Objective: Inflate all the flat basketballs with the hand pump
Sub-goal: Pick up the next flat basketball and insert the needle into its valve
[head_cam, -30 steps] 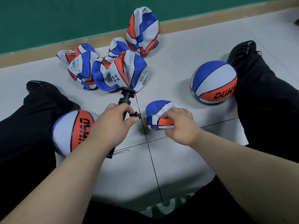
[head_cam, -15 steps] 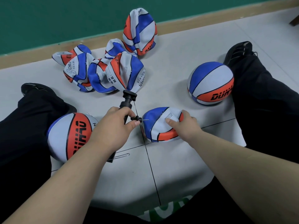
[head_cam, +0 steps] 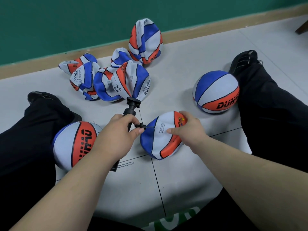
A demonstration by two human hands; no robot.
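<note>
My left hand point(head_cam: 116, 135) grips the black hand pump point(head_cam: 130, 107) around its barrel, thumb by the side nozzle, whose thin needle touches a flat basketball point(head_cam: 162, 139) on the floor between my legs. My right hand point(head_cam: 188, 129) holds that flat red, white and blue ball by its upper right edge, tilting it up. Several more flat basketballs point(head_cam: 106, 77) lie heaped near the wall, one point(head_cam: 145, 40) standing tall. An inflated ball point(head_cam: 215, 91) rests by my right leg and another point(head_cam: 75, 145) against my left leg.
I sit on a grey tiled floor point(head_cam: 175, 177) with both black-trousered legs point(head_cam: 270, 114) spread out. A green wall with a wooden skirting board point(head_cam: 216, 29) runs along the back. The pump's wire foot point(head_cam: 126, 163) sticks out below my left wrist.
My right hand turned and unfolded the flat ball, lifting it so a broad white panel faces the needle. The pump stayed in my left hand.
</note>
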